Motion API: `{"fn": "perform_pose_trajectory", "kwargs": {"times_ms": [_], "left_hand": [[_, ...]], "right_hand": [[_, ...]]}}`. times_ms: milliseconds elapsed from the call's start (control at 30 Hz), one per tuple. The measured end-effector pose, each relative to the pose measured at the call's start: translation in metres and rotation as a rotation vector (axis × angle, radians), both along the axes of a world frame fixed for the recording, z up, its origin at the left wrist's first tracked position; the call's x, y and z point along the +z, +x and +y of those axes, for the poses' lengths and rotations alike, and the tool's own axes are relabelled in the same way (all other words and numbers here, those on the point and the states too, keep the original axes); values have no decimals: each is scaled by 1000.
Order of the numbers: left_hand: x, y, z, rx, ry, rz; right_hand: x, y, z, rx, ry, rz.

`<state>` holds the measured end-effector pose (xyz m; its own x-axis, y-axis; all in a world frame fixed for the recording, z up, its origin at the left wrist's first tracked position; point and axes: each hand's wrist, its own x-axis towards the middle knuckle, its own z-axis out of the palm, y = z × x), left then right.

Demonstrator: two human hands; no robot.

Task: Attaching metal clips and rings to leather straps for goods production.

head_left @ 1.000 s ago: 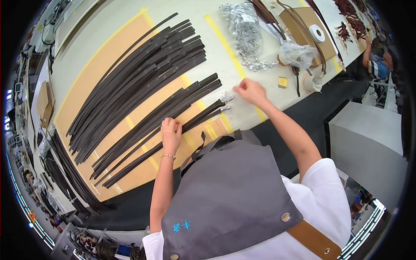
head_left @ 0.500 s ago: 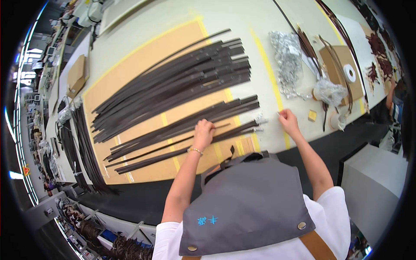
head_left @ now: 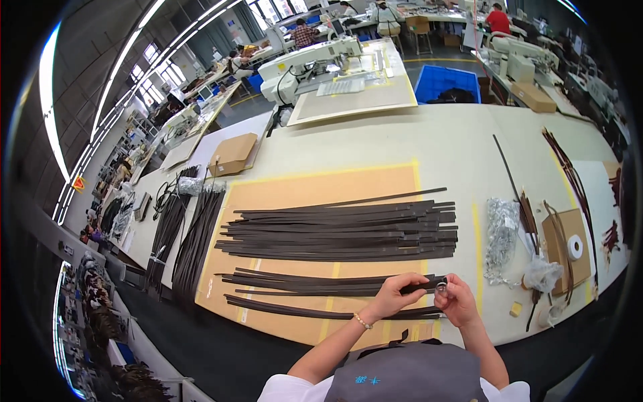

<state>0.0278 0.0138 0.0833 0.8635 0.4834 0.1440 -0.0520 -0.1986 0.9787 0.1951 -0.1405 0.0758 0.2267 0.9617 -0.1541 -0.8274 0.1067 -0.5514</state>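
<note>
Where the two hands meet: above the right end of a tan rectangular mat (head_left: pixel 335 184), edged in yellow tape, on the off-white worktop (head_left: pixel 335 144).
Left hand (head_left: pixel 392 296): fingers pinching one flat dark brown strap (head_left: pixel 410 289) near its right end; beaded bracelet (head_left: pixel 364 321) on wrist.
Right hand (head_left: pixel 462 303): fingers closed on a small silver metal fitting (head_left: pixel 441 287), right at the strap end; can't tell if threaded.
Strap rows: big dark bundle (head_left: pixel 348 228) across the mat; smaller group (head_left: pixel 301 281) below it; near row (head_left: pixel 288 310) closest to the person.
Right side of worktop: clear plastic bag of silver fittings (head_left: pixel 501 234), brown cardboard sheet (head_left: pixel 559 231) with white tape roll (head_left: pixel 570 251) on it, small yellow block (head_left: pixel 516 309).
Beyond worktop: blue plastic bin (head_left: pixel 445 77), dark material inside.
</note>
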Motion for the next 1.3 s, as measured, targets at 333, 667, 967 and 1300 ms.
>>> {"fn": "perform_pose_trajectory", "kwargs": {"times_ms": [333,667,967,1300], "left_hand": [[46,-20,-20,-156,-128,-56],[53,-16,-49,-149,-114,-125],[60,-12,-68,-139,-213,-111],[74,-17,-72,-37,-106,-125]], "right_hand": [[34,-17,-18,188,253,192],[53,-25,-42,208,235,116],[48,-26,-58,135,98,-212],[42,-34,-67,54,301,-189]]}}
